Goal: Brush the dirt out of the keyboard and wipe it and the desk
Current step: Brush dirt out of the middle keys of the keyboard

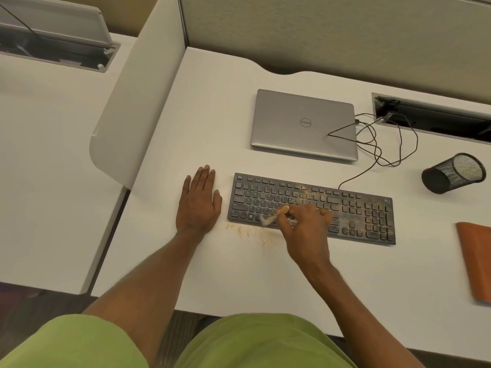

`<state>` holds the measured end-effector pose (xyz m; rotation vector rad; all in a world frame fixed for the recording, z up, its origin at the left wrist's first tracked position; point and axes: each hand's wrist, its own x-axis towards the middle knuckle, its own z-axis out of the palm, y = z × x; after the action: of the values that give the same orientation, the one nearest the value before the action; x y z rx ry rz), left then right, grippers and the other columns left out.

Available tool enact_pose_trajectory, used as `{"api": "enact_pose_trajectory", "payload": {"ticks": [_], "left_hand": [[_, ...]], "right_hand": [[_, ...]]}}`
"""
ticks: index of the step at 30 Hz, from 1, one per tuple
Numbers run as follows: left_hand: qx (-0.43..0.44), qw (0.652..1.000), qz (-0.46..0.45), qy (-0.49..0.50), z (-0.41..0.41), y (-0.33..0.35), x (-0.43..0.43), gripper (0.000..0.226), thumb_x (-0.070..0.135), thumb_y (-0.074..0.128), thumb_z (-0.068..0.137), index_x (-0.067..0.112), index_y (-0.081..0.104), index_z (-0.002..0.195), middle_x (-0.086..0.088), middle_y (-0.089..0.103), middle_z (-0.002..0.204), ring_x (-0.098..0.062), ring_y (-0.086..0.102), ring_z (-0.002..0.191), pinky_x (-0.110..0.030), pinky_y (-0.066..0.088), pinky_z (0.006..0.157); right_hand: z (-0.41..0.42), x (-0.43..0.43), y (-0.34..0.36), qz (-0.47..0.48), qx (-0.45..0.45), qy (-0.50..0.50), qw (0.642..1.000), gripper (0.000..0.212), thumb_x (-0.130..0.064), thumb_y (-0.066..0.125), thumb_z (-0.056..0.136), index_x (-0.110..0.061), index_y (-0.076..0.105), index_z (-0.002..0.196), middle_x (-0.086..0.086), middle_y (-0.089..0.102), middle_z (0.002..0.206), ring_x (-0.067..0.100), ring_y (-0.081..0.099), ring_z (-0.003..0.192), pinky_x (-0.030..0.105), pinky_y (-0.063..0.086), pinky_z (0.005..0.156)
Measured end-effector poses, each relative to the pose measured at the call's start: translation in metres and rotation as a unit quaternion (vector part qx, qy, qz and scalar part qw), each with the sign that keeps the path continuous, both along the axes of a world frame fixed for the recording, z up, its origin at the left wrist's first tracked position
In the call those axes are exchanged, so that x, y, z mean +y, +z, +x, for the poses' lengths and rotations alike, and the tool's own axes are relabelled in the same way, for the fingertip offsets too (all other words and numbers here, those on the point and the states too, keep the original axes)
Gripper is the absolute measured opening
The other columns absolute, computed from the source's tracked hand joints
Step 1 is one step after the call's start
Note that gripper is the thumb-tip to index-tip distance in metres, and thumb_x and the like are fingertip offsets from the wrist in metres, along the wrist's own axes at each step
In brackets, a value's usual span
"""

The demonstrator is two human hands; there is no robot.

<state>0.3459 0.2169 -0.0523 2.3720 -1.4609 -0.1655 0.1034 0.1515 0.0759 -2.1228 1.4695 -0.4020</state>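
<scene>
Right hand (305, 231) grips the brush (275, 215) over the keyboard's (372, 216) near-left keys; dirt (316, 193) lies rightward along it; left hand (199, 204) flat, empty.

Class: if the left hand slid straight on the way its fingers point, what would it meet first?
Probably the partition behind the desk: the left hand points over bare desk, passing left of the laptop, though that margin is hard to judge.

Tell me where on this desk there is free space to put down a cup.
Bare desk lies left of the closed laptop, beyond the left hand. Another bare patch lies in front of the keyboard, left of the orange item. Crowded: the tangled cable between laptop and mesh cup; dirt by the right hand and brush.
</scene>
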Motion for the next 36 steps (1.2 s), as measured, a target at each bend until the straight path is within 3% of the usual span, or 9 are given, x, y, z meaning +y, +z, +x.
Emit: {"api": "enact_pose_trajectory", "payload": {"ticks": [7,13,20,26,33,36], "left_hand": [[0.001,1.000,0.003,-0.003,0.000,0.000,0.001,0.062,0.033,0.033,0.105,0.012,0.031,0.164,-0.005,0.027,0.172,-0.016,0.016,0.161,-0.043,0.009,0.132],[0.004,1.000,0.010,-0.002,0.000,0.001,0.001,0.063,0.036,0.030,0.106,0.013,0.028,0.165,-0.004,0.024,0.173,-0.014,0.013,0.161,-0.041,0.007,0.133],[0.006,1.000,0.006,-0.001,0.000,0.002,0.001,0.063,0.035,0.032,0.106,0.013,0.029,0.165,-0.003,0.025,0.173,-0.015,0.014,0.161,-0.041,0.007,0.133],[0.007,1.000,0.011,0.000,0.000,0.001,0.002,0.063,0.035,0.032,0.106,0.014,0.027,0.166,-0.003,0.023,0.173,-0.014,0.012,0.161,-0.039,0.005,0.133],[0.003,1.000,0.009,-0.002,0.000,0.001,0.001,0.063,0.034,0.032,0.106,0.013,0.029,0.165,-0.004,0.025,0.173,-0.015,0.014,0.161,-0.041,0.007,0.133],[0.002,1.000,0.010,-0.001,0.000,0.000,0.002,0.063,0.035,0.031,0.106,0.014,0.028,0.165,-0.003,0.024,0.173,-0.015,0.013,0.161,-0.042,0.008,0.133]], "right_hand": [[-0.006,-0.039,0.021,-0.062,0.035,0.023,0.997,0.017,-0.015,0.060,0.101,-0.026,0.068,0.092,-0.012,0.063,0.085,0.013,0.046,0.095,0.033,0.015,0.081],[0.009,-0.029,0.011,-0.032,0.018,0.083,0.996,0.018,-0.012,0.062,0.098,-0.026,0.069,0.090,-0.017,0.064,0.087,0.010,0.047,0.096,0.031,0.015,0.084],[-0.013,-0.032,0.011,-0.084,0.149,0.025,0.985,0.030,0.001,0.058,0.092,-0.028,0.065,0.088,-0.009,0.068,0.093,0.021,0.050,0.100,0.038,0.018,0.087],[0.000,-0.028,0.012,-0.021,0.032,0.036,0.999,0.021,-0.011,0.061,0.098,-0.027,0.070,0.087,-0.014,0.065,0.085,0.011,0.047,0.098,0.029,0.013,0.083],[-0.017,-0.034,0.013,-0.068,0.129,-0.037,0.989,0.031,0.002,0.056,0.094,-0.026,0.067,0.087,-0.013,0.057,0.078,0.020,0.047,0.095,0.036,0.017,0.085],[-0.012,-0.038,0.016,-0.067,0.074,-0.053,0.994,0.028,-0.002,0.059,0.096,-0.027,0.067,0.088,-0.012,0.063,0.082,0.016,0.047,0.092,0.034,0.015,0.080]]}}
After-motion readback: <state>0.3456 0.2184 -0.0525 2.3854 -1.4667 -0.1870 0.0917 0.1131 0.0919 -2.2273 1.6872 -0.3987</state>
